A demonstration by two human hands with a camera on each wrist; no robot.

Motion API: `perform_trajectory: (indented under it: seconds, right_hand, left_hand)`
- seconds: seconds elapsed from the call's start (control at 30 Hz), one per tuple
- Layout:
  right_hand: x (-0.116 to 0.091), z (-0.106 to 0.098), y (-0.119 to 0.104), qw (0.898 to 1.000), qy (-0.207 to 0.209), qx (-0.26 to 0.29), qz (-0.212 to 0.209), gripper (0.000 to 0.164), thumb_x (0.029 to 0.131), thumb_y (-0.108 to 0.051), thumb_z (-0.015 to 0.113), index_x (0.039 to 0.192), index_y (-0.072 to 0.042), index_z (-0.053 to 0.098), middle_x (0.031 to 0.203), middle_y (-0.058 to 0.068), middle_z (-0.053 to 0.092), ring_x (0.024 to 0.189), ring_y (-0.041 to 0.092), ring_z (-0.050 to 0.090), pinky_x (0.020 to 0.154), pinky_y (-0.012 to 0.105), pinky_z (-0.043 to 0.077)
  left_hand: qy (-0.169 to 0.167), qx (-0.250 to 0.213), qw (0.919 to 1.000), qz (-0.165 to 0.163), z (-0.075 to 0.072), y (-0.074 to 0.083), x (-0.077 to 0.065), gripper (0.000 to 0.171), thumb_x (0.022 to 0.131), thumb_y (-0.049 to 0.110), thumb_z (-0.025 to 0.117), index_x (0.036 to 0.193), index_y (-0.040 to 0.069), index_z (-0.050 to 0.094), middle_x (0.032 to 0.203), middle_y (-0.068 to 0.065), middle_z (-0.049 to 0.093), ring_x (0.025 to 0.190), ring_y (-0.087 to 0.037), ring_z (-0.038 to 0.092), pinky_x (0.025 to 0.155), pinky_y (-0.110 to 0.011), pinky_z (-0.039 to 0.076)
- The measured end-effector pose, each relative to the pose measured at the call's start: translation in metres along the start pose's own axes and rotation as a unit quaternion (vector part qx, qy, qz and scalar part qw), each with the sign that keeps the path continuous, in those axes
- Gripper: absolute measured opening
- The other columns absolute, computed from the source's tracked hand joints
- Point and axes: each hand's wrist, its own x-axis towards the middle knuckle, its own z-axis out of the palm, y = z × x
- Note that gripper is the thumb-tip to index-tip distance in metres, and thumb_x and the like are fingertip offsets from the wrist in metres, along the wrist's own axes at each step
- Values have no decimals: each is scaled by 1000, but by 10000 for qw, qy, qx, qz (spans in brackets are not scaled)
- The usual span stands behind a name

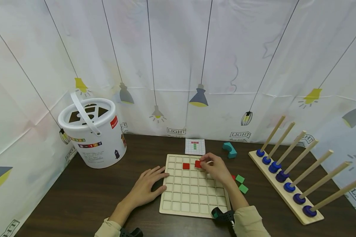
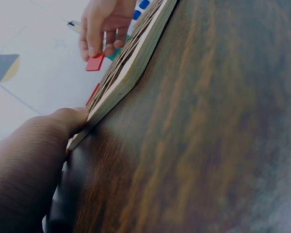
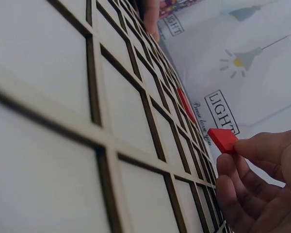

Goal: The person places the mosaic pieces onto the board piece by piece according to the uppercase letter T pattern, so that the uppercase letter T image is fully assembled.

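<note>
A wooden grid board point(image 1: 181, 206) lies on the dark table. One red square tile point(image 1: 186, 166) sits in a cell of its second row from the far edge. Above the board, in that same row further right, my right hand point(image 1: 216, 168) pinches another red square tile point(image 3: 223, 140) between thumb and fingers; it looks raised off the board in both wrist views. My left hand point(image 1: 146, 186) rests at the board's left edge with fingers extended, fingertips touching the rim. Behind the board lies a pattern card point(image 1: 195, 146) showing a red and green T shape.
Right of the board are green tiles point(image 1: 240, 179) and a partly hidden red tile point(image 1: 233, 177). A teal arch block point(image 1: 229, 150) lies behind. A wooden peg rack point(image 1: 284, 187) with blue rings stands at right, a white lidded bucket point(image 1: 102, 154) at back left.
</note>
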Motion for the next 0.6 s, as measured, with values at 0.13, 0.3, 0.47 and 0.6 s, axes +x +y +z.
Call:
perform_trajectory:
  seconds: [0.13, 0.3, 0.47, 0.6]
  right_hand:
    - [2, 4, 0, 9999, 39, -129, -51, 12, 91, -8, 61, 103, -5, 62, 96, 12, 63, 78, 21, 63, 62, 30, 53]
    - [3, 9, -1, 9997, 44, -222, -21, 11, 90, -8, 61, 101, -5, 63, 95, 11, 63, 78, 21, 61, 60, 28, 51]
    - [3, 12, -2, 9994, -2, -332, -90, 11, 90, -8, 62, 100, -6, 62, 93, 10, 63, 77, 19, 61, 61, 26, 51]
    - [3, 13, -5, 9990, -44, -433, -108, 11, 90, -8, 61, 101, -6, 62, 93, 9, 63, 77, 19, 60, 61, 27, 50]
  left_hand:
    - [5, -19, 10000, 9, 1, 0, 0, 47, 94, 45, 54, 136, 26, 52, 150, 0, 40, 141, -27, 33, 111, -56, 24]
    - [16, -5, 10000, 10, 1, 0, 0, 46, 94, 45, 54, 136, 26, 52, 150, -1, 40, 140, -27, 34, 111, -56, 24]
    - [-4, 14, 10000, 4, 1, 0, 1, 46, 94, 45, 53, 136, 26, 51, 150, -1, 40, 141, -27, 33, 111, -56, 24]
    - [-7, 18, 10000, -8, 0, 0, 1, 46, 94, 46, 53, 136, 27, 52, 150, -1, 40, 141, -27, 33, 111, -56, 24]
